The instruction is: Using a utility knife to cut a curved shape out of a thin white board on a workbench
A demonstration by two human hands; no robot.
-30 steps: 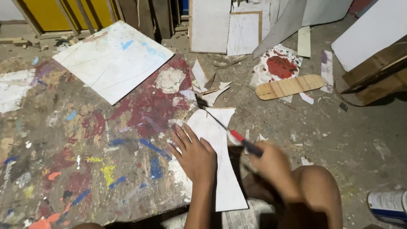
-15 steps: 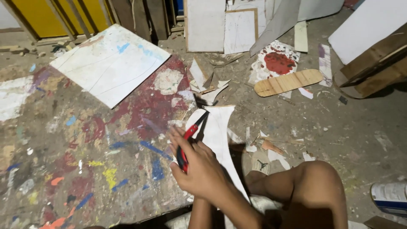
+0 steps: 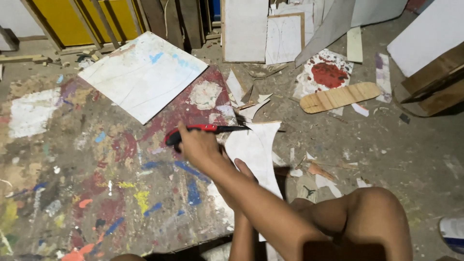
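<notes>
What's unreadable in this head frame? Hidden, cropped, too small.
- Left hand: head view, mostly hidden under the right forearm; only fingertips show on the white cut-out sheet, so its grip is unclear.
- Red utility knife: the right hand covers the middle of the handle.
- White cut-out sheet: lower end hidden by the arms.
- Can-like object: cut off by the right edge.
- Pencil lines on the white board: too faint to trace.

Red-black saw (image 3: 203, 129), white cutout (image 3: 256, 150), multicolour paint-splattered board (image 3: 72, 183)
</notes>
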